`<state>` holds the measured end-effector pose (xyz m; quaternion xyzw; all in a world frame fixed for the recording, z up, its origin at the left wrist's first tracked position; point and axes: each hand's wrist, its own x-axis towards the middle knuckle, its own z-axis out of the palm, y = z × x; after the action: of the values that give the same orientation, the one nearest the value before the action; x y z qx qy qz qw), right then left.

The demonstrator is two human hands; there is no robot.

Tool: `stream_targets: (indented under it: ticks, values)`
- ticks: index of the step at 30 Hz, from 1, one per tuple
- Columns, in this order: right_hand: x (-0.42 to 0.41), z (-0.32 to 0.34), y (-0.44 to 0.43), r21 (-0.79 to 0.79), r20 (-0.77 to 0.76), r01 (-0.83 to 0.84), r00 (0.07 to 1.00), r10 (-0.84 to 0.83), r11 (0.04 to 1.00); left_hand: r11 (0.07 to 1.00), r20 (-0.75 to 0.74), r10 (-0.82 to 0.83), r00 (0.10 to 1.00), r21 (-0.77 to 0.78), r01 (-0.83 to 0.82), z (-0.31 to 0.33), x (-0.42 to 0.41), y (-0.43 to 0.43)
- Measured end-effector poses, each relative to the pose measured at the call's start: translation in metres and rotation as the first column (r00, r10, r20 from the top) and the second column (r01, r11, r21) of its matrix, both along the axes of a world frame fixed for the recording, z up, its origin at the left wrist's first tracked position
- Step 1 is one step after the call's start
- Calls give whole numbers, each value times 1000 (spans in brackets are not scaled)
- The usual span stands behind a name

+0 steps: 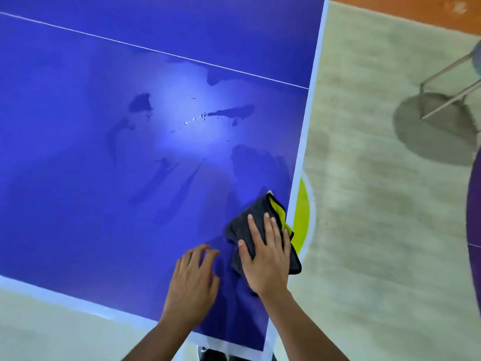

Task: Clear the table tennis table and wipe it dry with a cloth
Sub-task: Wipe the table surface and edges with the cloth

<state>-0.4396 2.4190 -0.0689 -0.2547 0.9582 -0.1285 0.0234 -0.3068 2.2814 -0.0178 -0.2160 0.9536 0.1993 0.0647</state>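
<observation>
- Blue worktop (78, 165) shows wet smears (231, 112).
- Our right grip (265, 259), fingers straight, presses the grey-yellow cloth (260, 204) by its edge.
- Our left grip (194, 277) rests alongside, fingers apart, empty.

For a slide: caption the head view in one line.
Right hand presses a grey-and-yellow cloth on the wet blue table tennis table; left hand rests alongside.
</observation>
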Motion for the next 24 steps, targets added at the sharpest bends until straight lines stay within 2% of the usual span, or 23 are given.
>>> stream_targets:
  ticks: [6, 9, 12, 15, 20, 24]
  values:
    - [-19, -5, -13, -3, -31, 88, 996, -88, 996, 999, -71, -40, 997, -39, 37, -17, -61, -26]
    - [-60, -10, -36, -17, -43, 167, 985, -168, 986, 994, -86, -91, 992, -70, 85, -29, -104, -46]
    - [-125, -14, -66, -22, -41, 224, 974, -225, 974, 984, -103, -143, 984, -118, 130, -38, -150, -73]
    - [-197, -15, -91, -38, -34, 253, 967, -254, 967, 985, -98, -108, 989, -145, 93, -47, -178, -84]
    - [-337, -13, -147, -46, 10, 330, 944, -330, 943, 983, -105, -67, 992, -177, 47, -53, -177, -82]
    - [-430, -10, -177, 7, 49, 240, 970, -240, 971, 982, -121, -57, 991, -183, 34, -54, -180, -84]
